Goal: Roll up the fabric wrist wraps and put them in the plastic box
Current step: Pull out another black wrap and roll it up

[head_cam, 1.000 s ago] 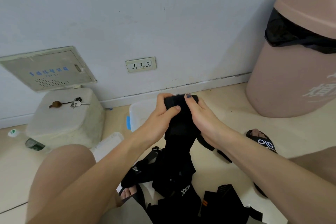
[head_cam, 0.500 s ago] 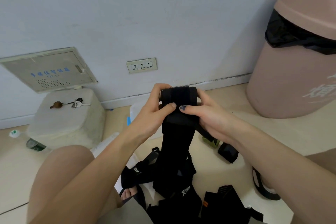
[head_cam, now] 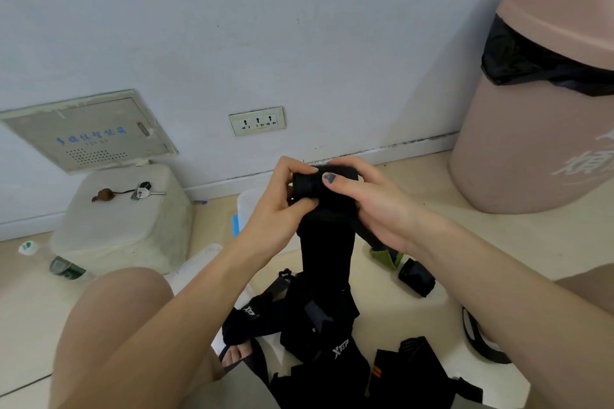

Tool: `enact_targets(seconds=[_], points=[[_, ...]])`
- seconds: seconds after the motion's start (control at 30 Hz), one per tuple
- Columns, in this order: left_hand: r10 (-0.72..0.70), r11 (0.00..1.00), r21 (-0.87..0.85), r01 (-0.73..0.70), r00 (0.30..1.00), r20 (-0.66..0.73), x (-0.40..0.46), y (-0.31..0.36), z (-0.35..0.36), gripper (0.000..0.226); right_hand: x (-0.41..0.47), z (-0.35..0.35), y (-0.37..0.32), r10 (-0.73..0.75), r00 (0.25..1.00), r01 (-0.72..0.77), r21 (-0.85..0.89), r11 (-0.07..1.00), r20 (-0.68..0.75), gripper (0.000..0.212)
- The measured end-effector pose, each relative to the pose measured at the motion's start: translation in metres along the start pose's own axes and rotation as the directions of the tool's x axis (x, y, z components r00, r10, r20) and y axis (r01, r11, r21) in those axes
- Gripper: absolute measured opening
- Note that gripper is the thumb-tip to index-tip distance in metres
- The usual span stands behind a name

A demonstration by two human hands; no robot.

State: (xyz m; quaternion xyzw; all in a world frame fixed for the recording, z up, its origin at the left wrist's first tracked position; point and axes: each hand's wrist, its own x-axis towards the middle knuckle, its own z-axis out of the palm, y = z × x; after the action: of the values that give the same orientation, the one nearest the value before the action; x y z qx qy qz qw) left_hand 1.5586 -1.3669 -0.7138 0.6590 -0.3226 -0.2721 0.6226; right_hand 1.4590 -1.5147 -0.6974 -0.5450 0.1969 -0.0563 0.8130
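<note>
Rolling under way in the head view: left hand (head_cam: 275,209) and right hand (head_cam: 372,206) both curled round the black wrist wrap (head_cam: 324,236), pinching its rolled top end, held up in front of the wall above the floor. Judged soft, light and limp, apt to spring loose; best gripped at both ends of the roll, thumbs across the seam. Looked matte black, broad, tail hanging straight down into a heap of further black wraps (head_cam: 319,335) with white lettering. Glimpsed behind the left hand, a pale plastic box (head_cam: 244,209), mostly hidden. Seen nearby, a pink bin (head_cam: 531,149).
</note>
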Motion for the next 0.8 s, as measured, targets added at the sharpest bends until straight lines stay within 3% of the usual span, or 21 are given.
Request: enact_targets(seconds=[0.17, 0.37, 0.5, 0.67, 0.8], points=[[-0.101, 0.994, 0.036, 0.100, 0.994, 0.043, 0.002, -0.002, 0.000, 0.052, 0.001, -0.002, 0.001, -0.013, 1.000, 0.013, 0.020, 1.000, 0.017, 0.024], [-0.173, 0.980, -0.080, 0.180, 0.980, 0.094, 0.003, -0.003, -0.002, 0.043, 0.002, -0.005, 0.006, -0.125, 0.992, 0.122, -0.120, 0.985, -0.015, 0.031], [-0.126, 0.982, -0.134, 0.131, 0.991, 0.044, 0.003, -0.001, -0.003, 0.039, 0.000, -0.002, 0.002, -0.091, 0.996, 0.087, -0.150, 0.985, -0.016, 0.036], [-0.075, 0.984, -0.157, 0.079, 0.997, 0.029, 0.003, 0.003, -0.009, 0.042, -0.004, -0.002, -0.001, 0.090, 0.995, -0.082, -0.154, 0.985, 0.051, 0.039], [-0.019, 0.998, -0.064, 0.021, 0.999, 0.042, 0.002, 0.003, -0.008, 0.045, -0.001, 0.003, 0.001, 0.031, 0.999, -0.034, -0.198, 0.980, -0.017, 0.030]])
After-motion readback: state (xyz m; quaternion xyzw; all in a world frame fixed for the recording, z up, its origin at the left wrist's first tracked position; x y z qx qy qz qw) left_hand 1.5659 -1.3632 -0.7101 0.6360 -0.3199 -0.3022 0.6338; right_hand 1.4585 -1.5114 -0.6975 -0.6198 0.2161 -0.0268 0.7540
